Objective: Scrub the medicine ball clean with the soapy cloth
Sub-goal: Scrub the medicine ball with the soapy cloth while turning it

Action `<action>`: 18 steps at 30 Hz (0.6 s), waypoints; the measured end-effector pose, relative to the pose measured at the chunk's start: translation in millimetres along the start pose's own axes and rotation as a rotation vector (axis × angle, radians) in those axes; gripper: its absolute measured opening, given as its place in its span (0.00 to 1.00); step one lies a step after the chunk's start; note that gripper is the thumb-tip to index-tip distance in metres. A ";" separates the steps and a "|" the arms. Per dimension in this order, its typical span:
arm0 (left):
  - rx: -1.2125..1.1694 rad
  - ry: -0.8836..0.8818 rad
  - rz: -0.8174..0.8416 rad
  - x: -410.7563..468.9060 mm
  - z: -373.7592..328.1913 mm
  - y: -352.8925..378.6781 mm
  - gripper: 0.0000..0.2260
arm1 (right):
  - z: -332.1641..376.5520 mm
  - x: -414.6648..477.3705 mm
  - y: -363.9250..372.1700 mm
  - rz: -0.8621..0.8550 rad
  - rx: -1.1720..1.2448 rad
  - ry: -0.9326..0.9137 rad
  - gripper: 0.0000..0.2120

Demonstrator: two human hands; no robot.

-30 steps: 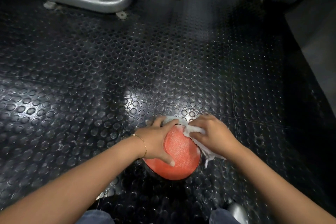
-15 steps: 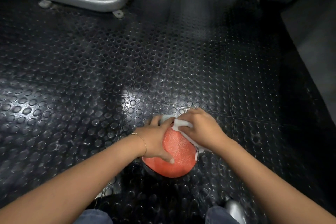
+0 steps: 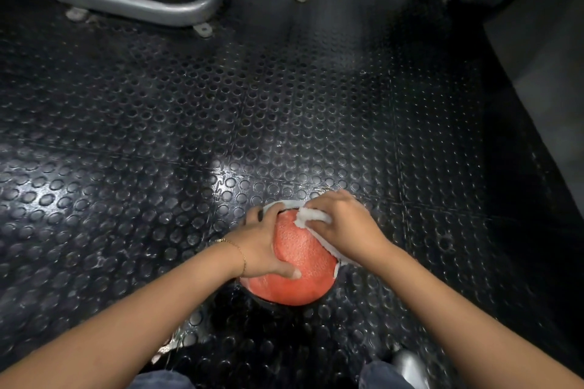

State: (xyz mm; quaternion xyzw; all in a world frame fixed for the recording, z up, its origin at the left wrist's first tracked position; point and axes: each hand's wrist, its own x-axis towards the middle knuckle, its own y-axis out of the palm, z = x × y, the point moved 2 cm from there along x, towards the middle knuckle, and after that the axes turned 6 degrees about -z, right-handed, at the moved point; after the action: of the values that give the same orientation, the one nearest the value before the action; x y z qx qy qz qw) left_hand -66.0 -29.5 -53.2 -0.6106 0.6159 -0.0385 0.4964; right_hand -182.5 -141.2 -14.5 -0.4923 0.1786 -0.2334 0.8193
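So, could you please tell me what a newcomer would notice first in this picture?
The orange ball stands out low in the middle, on the black studded floor. The left hand grips its left side, while the right hand presses a white cloth on its upper right. A grey metal frame stands at the top left.

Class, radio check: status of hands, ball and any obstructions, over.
Left hand grips medicine ball. Right hand holds white cloth against its top. No obstruction seen.
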 end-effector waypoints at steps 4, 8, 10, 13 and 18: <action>-0.059 -0.007 -0.001 -5.5 1.2 2.3 0.54 | -20.2 -17.9 0.8 -0.014 0.107 0.180 0.09; 0.111 -0.019 0.030 -4.1 -7.1 -1.5 0.55 | -27.4 -30.8 8.5 -0.064 0.097 0.246 0.10; 0.207 0.023 0.025 -1.3 -16.9 -4.4 0.54 | -23.7 -26.9 10.3 -0.082 0.089 0.236 0.11; 0.290 0.076 0.035 5.3 -23.9 -10.5 0.53 | -12.8 -16.4 9.7 -0.096 0.056 0.181 0.11; 0.142 -0.003 0.054 4.1 2.1 -19.3 0.54 | -10.9 -18.5 12.3 -0.023 0.051 0.130 0.13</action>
State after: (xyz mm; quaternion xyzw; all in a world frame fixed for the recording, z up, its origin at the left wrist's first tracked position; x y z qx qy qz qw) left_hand -49.9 -36.4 -44.0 -0.5570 0.6273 -0.0678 0.5400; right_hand -200.9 -133.8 -29.2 -0.4573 0.2197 -0.2787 0.8155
